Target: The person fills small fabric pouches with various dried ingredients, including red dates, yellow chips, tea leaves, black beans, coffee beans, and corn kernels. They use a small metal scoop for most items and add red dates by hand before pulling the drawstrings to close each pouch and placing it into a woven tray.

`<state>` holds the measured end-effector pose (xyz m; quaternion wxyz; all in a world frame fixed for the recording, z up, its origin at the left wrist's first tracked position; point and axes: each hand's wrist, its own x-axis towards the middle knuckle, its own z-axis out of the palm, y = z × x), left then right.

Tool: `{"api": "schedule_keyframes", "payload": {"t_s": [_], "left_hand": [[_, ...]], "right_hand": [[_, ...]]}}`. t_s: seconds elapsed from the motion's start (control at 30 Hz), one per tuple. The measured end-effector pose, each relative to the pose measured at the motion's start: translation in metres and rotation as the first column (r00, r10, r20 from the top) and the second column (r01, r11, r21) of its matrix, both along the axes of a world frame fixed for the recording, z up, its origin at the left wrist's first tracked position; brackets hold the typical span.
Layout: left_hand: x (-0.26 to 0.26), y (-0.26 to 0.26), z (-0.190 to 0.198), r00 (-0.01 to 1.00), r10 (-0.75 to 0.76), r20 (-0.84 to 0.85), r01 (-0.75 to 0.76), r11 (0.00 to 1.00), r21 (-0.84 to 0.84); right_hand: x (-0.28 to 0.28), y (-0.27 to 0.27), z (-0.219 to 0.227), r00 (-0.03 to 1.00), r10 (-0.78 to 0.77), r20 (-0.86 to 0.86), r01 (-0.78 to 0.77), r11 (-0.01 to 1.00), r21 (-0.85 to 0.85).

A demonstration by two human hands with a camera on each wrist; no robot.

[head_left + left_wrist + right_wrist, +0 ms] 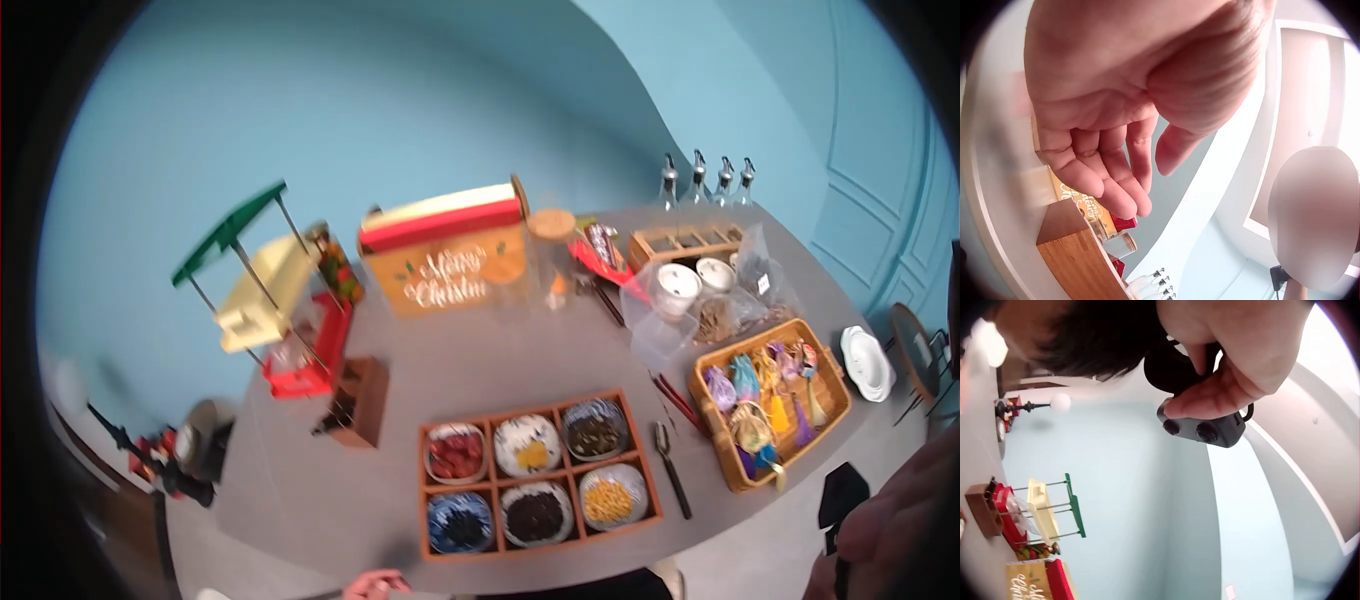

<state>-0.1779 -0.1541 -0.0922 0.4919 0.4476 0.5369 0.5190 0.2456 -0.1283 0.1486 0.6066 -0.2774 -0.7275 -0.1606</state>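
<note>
My left hand (376, 584) shows at the bottom edge of the head view, by the table's front edge. In the left wrist view that hand (1116, 106) hangs with loosely bent fingers and holds nothing. My right hand (895, 520) is large and close at the lower right of the head view. The right wrist view has the right hand (1235, 362) up beside a head with dark hair, its fingers and thumb gripping a small black device (1225, 432) with two round lenses. Part of the device is hidden behind the fingers.
On the grey table (480, 360) are a six-compartment wooden tray (541, 478) with filled bowls, a spoon (676, 480), a wicker basket (735, 475) of small pouches, a Merry Christmas box (450, 270), a toy stall (265, 290), a wooden box (366, 405) and glass bottles (697, 187).
</note>
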Motion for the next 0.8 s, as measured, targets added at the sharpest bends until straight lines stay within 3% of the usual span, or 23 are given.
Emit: {"api": "schedule_keyframes", "payload": {"t_s": [0.1, 0.13, 0.17, 0.23, 0.33, 0.43, 0.5, 0.6, 0.63, 0.67, 0.73, 0.8], "left_hand": [[0.002, 0.003, -0.008, 0.998, 0.066, 0.023, -0.063, 0.992, -0.11], [-0.005, 0.008, -0.004, 0.998, 0.064, -0.026, -0.065, 0.997, -0.037], [-0.006, 0.028, -0.016, 0.997, 0.068, -0.03, -0.07, 0.995, -0.072], [-0.012, 0.009, -0.008, 0.986, 0.145, -0.087, -0.158, 0.972, -0.173], [-0.021, 0.034, -0.022, 0.994, 0.078, -0.078, -0.085, 0.993, -0.084], [-0.005, 0.049, 0.009, 0.991, 0.086, -0.107, -0.104, 0.979, -0.175], [0.008, 0.035, 0.008, 0.989, 0.115, -0.092, -0.135, 0.958, -0.253], [0.0, 0.059, 0.009, 0.991, 0.045, -0.13, -0.065, 0.986, -0.154], [0.004, 0.059, 0.01, 0.994, 0.075, -0.078, -0.088, 0.98, -0.18], [-0.019, 0.058, -0.013, 0.995, -0.039, -0.097, 0.013, 0.968, -0.251], [-0.007, 0.072, -0.013, 0.994, 0.08, -0.076, -0.084, 0.995, -0.052], [-0.005, 0.07, -0.006, 0.99, 0.079, -0.118, -0.094, 0.987, -0.128]], "right_hand": [[-0.005, -0.001, -0.01, 0.999, 0.005, 0.032, -0.007, 0.999, 0.052], [-0.01, 0.01, -0.011, 1.0, 0.002, 0.014, -0.003, 0.999, 0.053], [-0.013, 0.02, -0.014, 0.998, 0.002, 0.058, -0.005, 0.999, 0.046], [-0.008, 0.035, -0.014, 0.998, -0.003, 0.068, 0.003, 1.0, -0.002], [-0.014, 0.044, -0.018, 0.999, 0.003, 0.048, -0.004, 1.0, 0.022], [-0.02, 0.054, -0.015, 0.998, 0.014, 0.057, -0.017, 0.999, 0.039], [-0.022, 0.059, -0.012, 0.997, 0.028, 0.075, -0.03, 0.999, 0.024], [-0.029, 0.073, -0.008, 0.997, 0.012, 0.071, -0.014, 1.0, 0.026], [-0.032, 0.077, -0.006, 0.997, 0.024, 0.077, -0.027, 0.999, 0.032], [-0.035, 0.076, -0.005, 0.997, 0.029, 0.066, -0.032, 0.998, 0.054], [-0.042, 0.074, 0.001, 0.999, 0.016, 0.034, -0.018, 0.998, 0.058], [-0.047, 0.076, 0.002, 1.0, -0.007, 0.005, 0.007, 0.999, 0.042]]}}
